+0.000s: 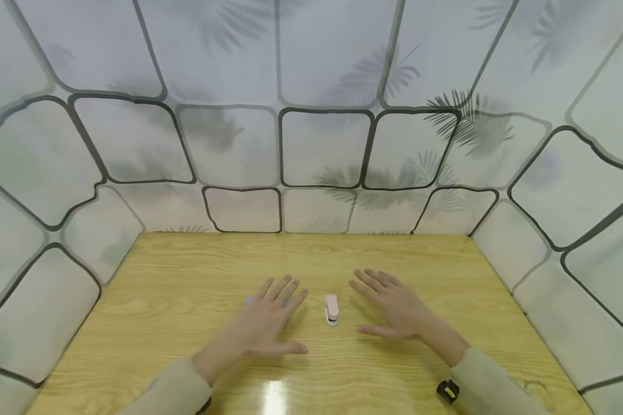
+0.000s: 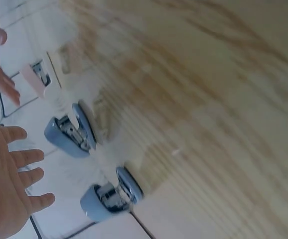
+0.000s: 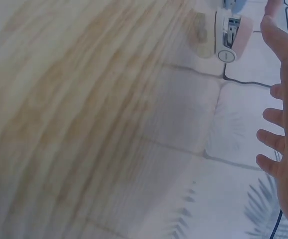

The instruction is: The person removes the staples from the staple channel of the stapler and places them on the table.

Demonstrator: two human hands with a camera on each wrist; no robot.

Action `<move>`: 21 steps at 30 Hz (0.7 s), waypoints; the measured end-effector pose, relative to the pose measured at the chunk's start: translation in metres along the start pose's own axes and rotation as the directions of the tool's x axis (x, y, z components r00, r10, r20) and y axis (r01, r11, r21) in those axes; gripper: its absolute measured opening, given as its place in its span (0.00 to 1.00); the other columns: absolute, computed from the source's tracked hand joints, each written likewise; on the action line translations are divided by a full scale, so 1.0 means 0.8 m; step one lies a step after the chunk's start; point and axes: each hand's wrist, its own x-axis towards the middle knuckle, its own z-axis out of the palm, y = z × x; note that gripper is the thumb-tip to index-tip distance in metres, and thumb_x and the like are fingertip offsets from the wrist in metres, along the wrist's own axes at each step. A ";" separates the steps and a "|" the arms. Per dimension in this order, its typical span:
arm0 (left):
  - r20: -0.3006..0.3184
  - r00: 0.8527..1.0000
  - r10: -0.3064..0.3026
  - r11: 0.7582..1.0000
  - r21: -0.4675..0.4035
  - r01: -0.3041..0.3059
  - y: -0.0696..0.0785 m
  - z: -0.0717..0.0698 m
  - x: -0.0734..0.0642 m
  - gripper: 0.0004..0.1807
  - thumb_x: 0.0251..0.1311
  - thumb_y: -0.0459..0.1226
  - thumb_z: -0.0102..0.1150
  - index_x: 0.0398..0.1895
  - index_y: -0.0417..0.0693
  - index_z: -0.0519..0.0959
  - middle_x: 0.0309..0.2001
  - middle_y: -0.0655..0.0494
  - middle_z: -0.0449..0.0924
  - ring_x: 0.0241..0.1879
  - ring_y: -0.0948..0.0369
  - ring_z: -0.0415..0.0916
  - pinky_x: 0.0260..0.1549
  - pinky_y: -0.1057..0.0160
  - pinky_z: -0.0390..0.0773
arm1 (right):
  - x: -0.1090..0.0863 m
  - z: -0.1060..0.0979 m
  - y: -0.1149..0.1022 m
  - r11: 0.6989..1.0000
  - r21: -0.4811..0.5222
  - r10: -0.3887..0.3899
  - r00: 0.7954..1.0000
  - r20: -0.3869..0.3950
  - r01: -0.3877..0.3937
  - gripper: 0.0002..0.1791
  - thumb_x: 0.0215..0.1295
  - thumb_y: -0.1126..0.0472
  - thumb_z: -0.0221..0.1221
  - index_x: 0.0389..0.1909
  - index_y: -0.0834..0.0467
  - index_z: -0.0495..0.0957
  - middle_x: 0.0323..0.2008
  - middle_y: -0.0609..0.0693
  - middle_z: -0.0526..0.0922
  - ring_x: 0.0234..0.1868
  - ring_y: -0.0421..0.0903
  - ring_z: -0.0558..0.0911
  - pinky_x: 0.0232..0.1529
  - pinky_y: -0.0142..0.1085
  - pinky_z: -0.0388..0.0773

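Observation:
A small pink stapler with a white base lies on the table between the two hands. My left hand hovers with spread fingers over blue staplers, which it mostly covers in the head view. Two of them, a nearer blue stapler and another blue stapler, show side by side in the left wrist view, apart from the palm. To the right of the pink stapler, my right hand is held above the table, fingers straight and holding nothing. The right wrist view shows the pink stapler beyond the thumb.
The wooden table reflects a bright light near its front edge. Pale fabric walls with dark outlines and leaf prints enclose its back and sides. A small black device sits by the right sleeve.

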 end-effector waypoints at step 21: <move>0.139 0.984 0.113 0.991 0.058 -0.122 0.030 0.026 0.030 0.57 0.62 0.80 0.41 0.82 0.51 0.61 0.80 0.48 0.66 0.83 0.47 0.58 0.82 0.43 0.59 | 0.043 0.029 -0.014 0.994 0.055 -0.101 0.984 0.145 0.094 0.44 0.71 0.31 0.58 0.78 0.55 0.66 0.77 0.56 0.72 0.74 0.57 0.76 0.72 0.52 0.76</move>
